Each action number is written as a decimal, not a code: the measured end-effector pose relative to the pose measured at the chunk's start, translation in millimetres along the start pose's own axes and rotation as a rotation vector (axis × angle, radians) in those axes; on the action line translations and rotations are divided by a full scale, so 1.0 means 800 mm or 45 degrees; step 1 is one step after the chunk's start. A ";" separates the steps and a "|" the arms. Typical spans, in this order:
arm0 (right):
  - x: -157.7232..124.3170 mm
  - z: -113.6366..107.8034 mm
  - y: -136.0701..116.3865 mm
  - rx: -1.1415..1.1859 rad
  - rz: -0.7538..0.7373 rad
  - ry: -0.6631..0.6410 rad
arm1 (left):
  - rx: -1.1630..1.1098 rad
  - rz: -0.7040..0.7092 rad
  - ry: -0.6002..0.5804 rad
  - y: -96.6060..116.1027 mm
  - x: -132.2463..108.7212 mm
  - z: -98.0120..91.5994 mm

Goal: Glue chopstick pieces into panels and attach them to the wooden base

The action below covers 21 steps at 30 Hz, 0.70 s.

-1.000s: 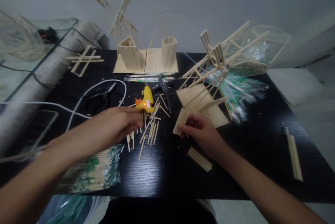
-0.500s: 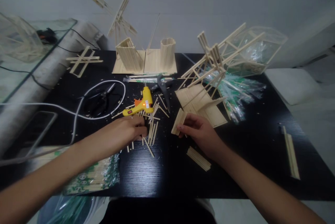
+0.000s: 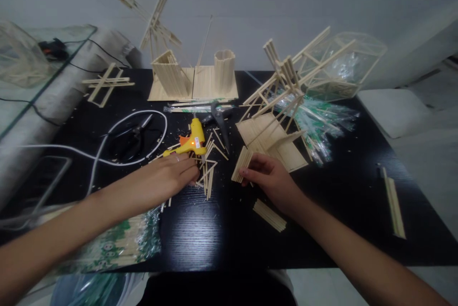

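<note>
My right hand (image 3: 266,175) grips a small flat panel of wooden sticks (image 3: 241,164) laid side by side, thumb on its near face. A similar stick panel (image 3: 269,215) lies on the table just below that hand. My left hand (image 3: 181,171) reaches into a loose pile of short sticks (image 3: 209,179). Its fingers are curled downward, and whatever is between their tips is hidden. Right above the left hand, a yellow hot glue gun (image 3: 195,139) with a lit orange light rests on the sticks.
Pliers (image 3: 138,134) lie inside a white cable loop (image 3: 165,125). A dark tool (image 3: 220,125) lies behind the pile. Stick-built towers (image 3: 224,75) and a stick windmill frame (image 3: 286,82) stand farther back. A plastic pack of sticks (image 3: 121,244) lies front left; more sticks (image 3: 393,206) lie far right.
My left hand has shifted within the pile, and a stick that stuck out below it has moved. My right hand keeps its hold on the panel. The view has swung slightly.
</note>
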State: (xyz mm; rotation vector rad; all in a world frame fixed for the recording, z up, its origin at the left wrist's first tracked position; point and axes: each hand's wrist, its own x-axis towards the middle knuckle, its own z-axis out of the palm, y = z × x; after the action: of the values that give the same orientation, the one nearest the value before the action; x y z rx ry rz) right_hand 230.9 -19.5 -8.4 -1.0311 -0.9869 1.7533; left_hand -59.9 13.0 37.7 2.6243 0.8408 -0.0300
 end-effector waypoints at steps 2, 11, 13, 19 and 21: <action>0.000 0.000 0.000 -0.005 -0.004 0.003 | -0.144 -0.062 0.056 0.003 0.001 -0.010; -0.003 0.004 -0.002 -0.087 -0.080 0.011 | -1.314 -0.491 0.391 0.051 0.062 0.008; -0.003 0.004 -0.001 -0.092 -0.077 0.012 | -1.474 -0.521 0.416 0.052 0.071 0.018; -0.003 0.004 0.005 -0.134 -0.056 0.030 | -1.515 -0.606 0.555 0.048 0.073 0.026; -0.003 0.005 0.005 -0.146 -0.045 0.027 | -1.541 -0.619 0.558 0.048 0.072 0.028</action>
State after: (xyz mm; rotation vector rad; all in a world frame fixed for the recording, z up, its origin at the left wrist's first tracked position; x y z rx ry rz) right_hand 227.0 -24.1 -10.3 -1.0957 -1.0966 1.6700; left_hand 11.4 7.8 22.5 1.2714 1.1229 0.7048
